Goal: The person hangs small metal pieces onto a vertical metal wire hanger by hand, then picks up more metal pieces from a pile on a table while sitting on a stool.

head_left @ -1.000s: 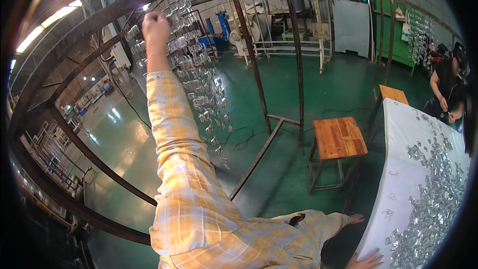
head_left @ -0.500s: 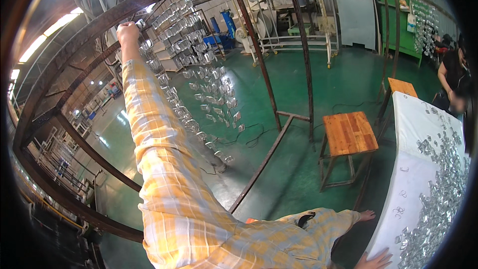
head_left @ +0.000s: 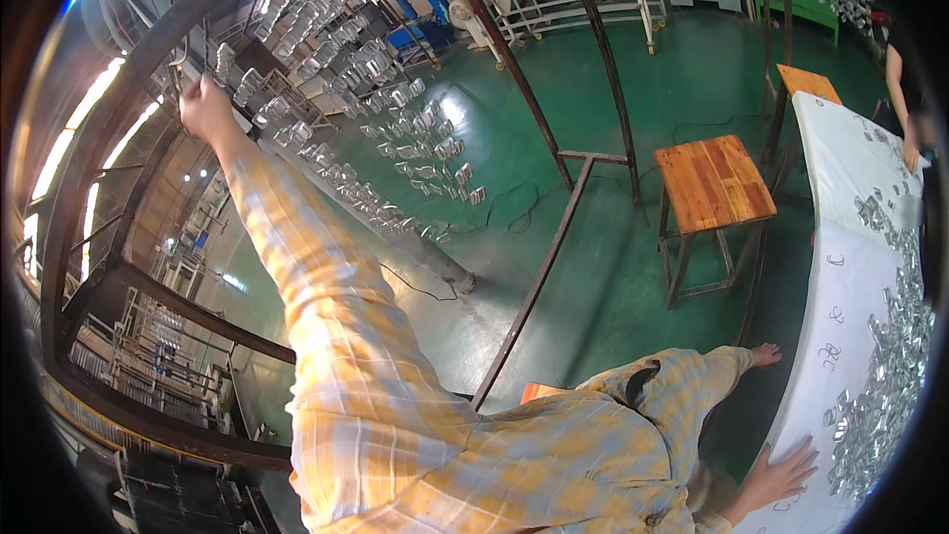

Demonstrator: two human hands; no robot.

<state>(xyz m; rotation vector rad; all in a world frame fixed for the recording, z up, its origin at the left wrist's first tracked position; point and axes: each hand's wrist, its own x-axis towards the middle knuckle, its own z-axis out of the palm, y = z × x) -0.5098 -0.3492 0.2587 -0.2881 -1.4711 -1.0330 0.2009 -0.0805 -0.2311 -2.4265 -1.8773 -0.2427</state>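
Observation:
My left hand (head_left: 206, 109) is raised high at the upper left, beside the dark brown metal rack frame (head_left: 138, 59). Its fingers are closed near a thin hook-like piece; what they hold is too small to make out. Past that arm hang strings of shiny small metal pieces (head_left: 400, 96) in slanting rows. At the lower right my right hand (head_left: 781, 476) lies with fingers spread on a table covered in white sheeting (head_left: 828, 208). Many loose shiny metal pieces (head_left: 895, 336) are heaped on the table, just beyond its fingertips.
A wooden stool (head_left: 717, 178) stands between rack and table, with another wooden top (head_left: 809, 82) behind it. The rack's low bar (head_left: 532, 287) crosses above the green floor. A co-worker's arm (head_left: 895, 89) reaches to the table's far end. A cable trails over the floor.
The view has tilted down and shifted. My left hand has moved leftward and lower along the rack, away from the shiny piece near it before. My right hand rests further onto the table, more fully visible.

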